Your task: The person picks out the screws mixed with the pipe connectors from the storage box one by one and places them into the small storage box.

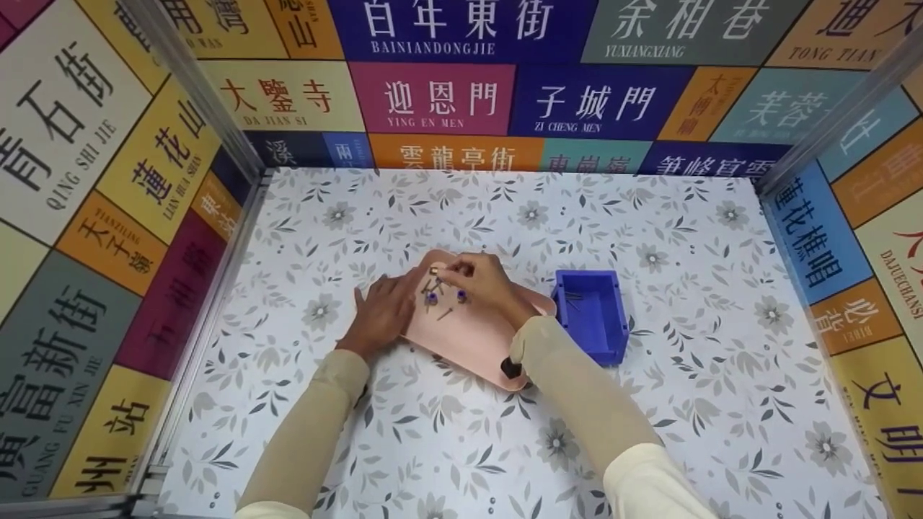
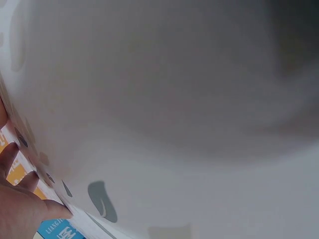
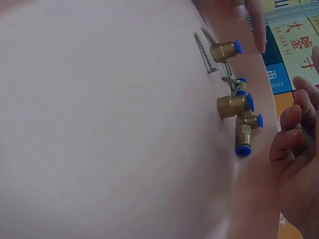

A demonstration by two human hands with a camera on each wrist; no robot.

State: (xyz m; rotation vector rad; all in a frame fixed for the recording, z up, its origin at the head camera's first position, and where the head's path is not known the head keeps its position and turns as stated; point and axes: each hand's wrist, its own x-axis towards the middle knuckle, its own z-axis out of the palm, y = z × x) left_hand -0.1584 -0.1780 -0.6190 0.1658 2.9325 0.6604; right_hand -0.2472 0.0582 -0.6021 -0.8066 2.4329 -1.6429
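A pink tray lies at an angle on the table. My left hand rests at its left edge, fingers spread and fairly straight. Over the tray's far part, my right hand pinches a small brass fitting at its fingertips. The right wrist view shows the hand's other fingers loosely curled, while the pinch is out of frame. Below it on the tray lie several brass push-in fittings with blue collars, mixed with screws. One screw lies a little nearer.
A blue open box stands right of the tray, with a few screws inside at its left. A floral cloth covers the table. Panels with printed signs enclose the back and sides.
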